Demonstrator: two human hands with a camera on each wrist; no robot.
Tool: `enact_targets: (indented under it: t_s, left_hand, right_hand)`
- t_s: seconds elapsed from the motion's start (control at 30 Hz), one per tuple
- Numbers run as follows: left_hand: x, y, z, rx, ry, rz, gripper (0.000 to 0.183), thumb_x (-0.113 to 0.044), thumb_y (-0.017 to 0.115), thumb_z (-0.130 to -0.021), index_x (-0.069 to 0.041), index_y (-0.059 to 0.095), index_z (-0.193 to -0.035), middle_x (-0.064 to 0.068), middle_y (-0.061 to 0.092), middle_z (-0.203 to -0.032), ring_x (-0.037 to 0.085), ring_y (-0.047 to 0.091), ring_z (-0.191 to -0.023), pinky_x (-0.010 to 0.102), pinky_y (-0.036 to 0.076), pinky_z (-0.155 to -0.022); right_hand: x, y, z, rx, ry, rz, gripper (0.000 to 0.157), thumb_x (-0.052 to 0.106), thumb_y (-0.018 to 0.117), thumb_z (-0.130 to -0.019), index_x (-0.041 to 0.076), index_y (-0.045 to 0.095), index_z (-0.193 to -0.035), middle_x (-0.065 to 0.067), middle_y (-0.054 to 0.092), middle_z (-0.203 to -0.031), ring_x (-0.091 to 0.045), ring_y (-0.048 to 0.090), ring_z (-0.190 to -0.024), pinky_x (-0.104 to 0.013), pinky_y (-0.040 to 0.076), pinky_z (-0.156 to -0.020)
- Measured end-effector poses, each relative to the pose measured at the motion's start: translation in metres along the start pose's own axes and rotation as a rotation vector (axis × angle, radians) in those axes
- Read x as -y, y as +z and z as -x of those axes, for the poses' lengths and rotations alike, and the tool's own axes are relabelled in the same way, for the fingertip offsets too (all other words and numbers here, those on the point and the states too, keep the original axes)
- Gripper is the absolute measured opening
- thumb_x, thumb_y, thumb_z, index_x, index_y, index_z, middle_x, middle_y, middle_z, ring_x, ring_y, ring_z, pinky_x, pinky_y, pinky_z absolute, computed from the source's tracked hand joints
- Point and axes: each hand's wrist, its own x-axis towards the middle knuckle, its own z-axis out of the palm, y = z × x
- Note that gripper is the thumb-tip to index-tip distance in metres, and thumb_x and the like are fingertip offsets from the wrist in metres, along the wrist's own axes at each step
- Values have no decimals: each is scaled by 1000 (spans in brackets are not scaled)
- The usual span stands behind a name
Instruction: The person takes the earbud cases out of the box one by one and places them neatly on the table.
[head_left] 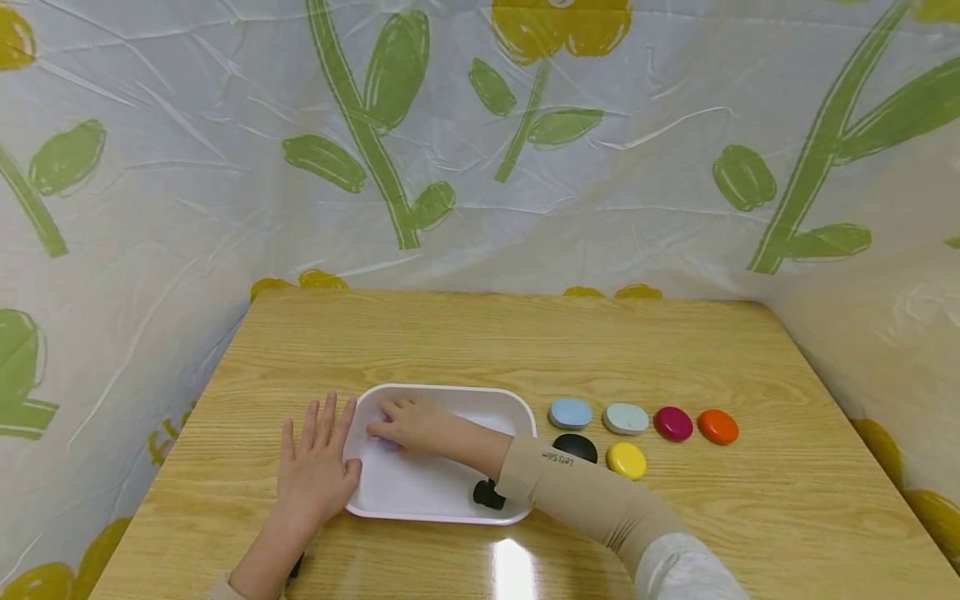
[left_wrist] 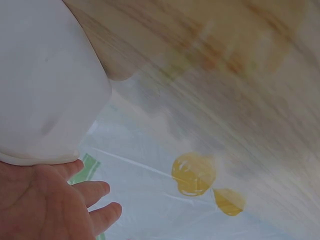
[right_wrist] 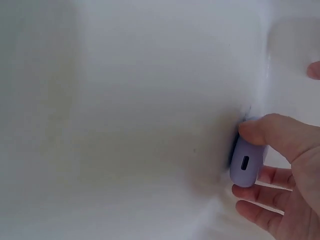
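Note:
A white tray [head_left: 435, 492] lies on the wooden table. Inside its left part, my right hand [head_left: 420, 427] holds a purple earbud case [head_left: 388, 444], mostly covered by the hand in the head view. The right wrist view shows the case [right_wrist: 246, 162] pinched between thumb and fingers, a dark port slot facing the camera, close to the tray wall. My left hand [head_left: 317, 475] lies with spread, straight fingers at the tray's left side, its thumb at the rim. In the left wrist view, that hand [left_wrist: 45, 202] touches the tray's white edge [left_wrist: 40, 161].
Right of the tray stand rounded cases: light blue [head_left: 571, 414], pale green [head_left: 626, 419], magenta [head_left: 672, 424], orange [head_left: 718, 427], black [head_left: 576, 447] and yellow [head_left: 627, 461]. The right forearm partly covers the black one. A flower-patterned sheet [head_left: 600, 192] surrounds the table.

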Motion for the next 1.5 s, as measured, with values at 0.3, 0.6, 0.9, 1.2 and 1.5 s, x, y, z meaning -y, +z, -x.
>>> enact_targets:
  t_s: [0.3, 0.6, 0.9, 1.2, 1.5]
  left_hand:
    - [-1, -2, 1, 4, 2, 4, 70, -26, 49, -85, -11, 19, -147, 18, 10, -152, 37, 5, -138, 58, -3, -107]
    - [0, 0, 1, -8, 2, 8, 70, -25, 49, -85, -10, 19, -146, 18, 11, -151, 37, 4, -138, 58, -3, -107]
    - [-1, -2, 1, -7, -6, 34, 69, -22, 47, -84, -10, 20, -146, 18, 11, -151, 37, 3, -138, 58, -5, -107]
    - [-2, -2, 1, -8, -5, 36, 69, -21, 47, -84, -10, 20, -146, 18, 12, -151, 36, 2, -138, 58, -2, -107]
    - [-1, 0, 2, 1, -4, 56, 70, -23, 47, -84, -10, 18, -147, 18, 10, -151, 36, 0, -139, 56, -10, -107]
  right_hand:
    - [-9, -22, 14, 11, 13, -136, 40, 28, 61, -86, 23, 44, -122, -1, 43, -111, -14, 48, -98, -27, 44, -85]
    - [-35, -60, 63, -147, 64, -262, 40, 24, 63, -83, 22, 46, -119, -2, 45, -104, -13, 48, -88, -26, 44, -75]
    - [-58, -68, 133, -248, 217, -396, 38, 18, 64, -81, 21, 50, -115, -6, 45, -105, -19, 46, -85, -30, 45, -72]
    - [-74, -41, 211, -321, 405, -404, 41, 16, 71, -75, 16, 53, -112, -8, 47, -99, -17, 50, -76, -24, 49, -63]
    - [-84, -8, 282, -289, 669, -445, 40, 12, 70, -76, 12, 52, -112, -17, 46, -101, -22, 52, -72, -30, 47, -57]
